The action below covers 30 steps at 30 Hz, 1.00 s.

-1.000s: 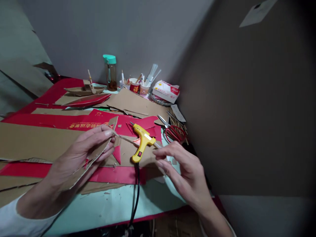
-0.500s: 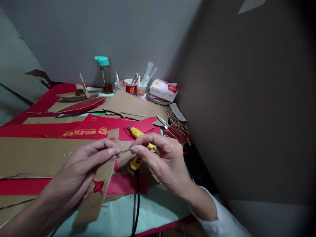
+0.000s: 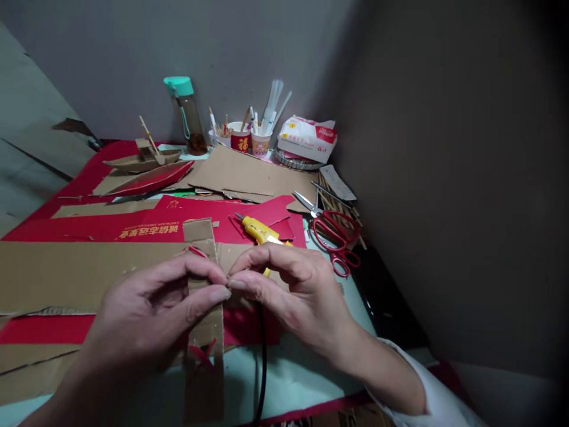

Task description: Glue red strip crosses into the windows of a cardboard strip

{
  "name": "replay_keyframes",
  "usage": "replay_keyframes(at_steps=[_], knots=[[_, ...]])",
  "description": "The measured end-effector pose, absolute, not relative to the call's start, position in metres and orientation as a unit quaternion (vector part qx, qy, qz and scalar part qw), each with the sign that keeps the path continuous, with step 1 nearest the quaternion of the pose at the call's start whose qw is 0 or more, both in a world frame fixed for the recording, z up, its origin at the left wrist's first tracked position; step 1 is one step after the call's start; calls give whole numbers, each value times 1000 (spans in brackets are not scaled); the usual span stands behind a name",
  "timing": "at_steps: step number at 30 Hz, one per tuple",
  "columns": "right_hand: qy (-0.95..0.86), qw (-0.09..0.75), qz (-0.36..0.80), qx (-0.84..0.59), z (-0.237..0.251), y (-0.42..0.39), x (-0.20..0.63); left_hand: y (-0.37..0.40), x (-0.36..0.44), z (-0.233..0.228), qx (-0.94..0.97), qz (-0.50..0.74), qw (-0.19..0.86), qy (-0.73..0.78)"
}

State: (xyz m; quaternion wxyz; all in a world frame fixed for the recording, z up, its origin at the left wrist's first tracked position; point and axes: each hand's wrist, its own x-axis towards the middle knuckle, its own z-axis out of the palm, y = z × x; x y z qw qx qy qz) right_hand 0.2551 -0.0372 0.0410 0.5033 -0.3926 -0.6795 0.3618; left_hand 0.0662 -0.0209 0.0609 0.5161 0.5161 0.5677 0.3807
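My left hand (image 3: 166, 308) is closed, with thumb and forefinger pinched at the right edge of a long brown cardboard strip (image 3: 207, 323). The strip stands nearly upright in the view, its middle partly hidden by my fingers, with a red cross-shaped mark low on it. My right hand (image 3: 293, 296) is closed in a pinch, its fingertips meeting those of my left hand. A thin sliver between the fingertips is almost wholly covered. Just beyond my right hand lies a yellow glue gun (image 3: 256, 229) with a black cord (image 3: 262, 356), partly hidden by the fingers.
Red-handled scissors (image 3: 331, 228) lie to the right. Cardboard sheets (image 3: 48, 276) cover the left of the table. Farther back are a cardboard boat (image 3: 142, 163), a red boat-shaped piece (image 3: 153, 179), a bottle (image 3: 191, 118), cups (image 3: 240, 139) of sticks and a tissue pack (image 3: 306, 139).
My hands have come together, and the sliver that showed between them is now mostly covered. The cardboard strip has turned from slanted to nearly upright. The view has shifted slightly.
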Motion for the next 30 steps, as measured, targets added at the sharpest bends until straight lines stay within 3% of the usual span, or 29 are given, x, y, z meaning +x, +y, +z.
replay_keyframes(at_steps=[5, 18, 30], knots=[[-589, 534, 472, -381, 45, -39, 249, -25, 67, 60, 515, 386, 452, 618], [-583, 527, 508, -354, 41, -36, 251, -19, 60, 55, 390, 320, 686, 524], [-580, 540, 492, -360, 38, -37, 249, -17, 66, 56, 329, 336, 723, 506]])
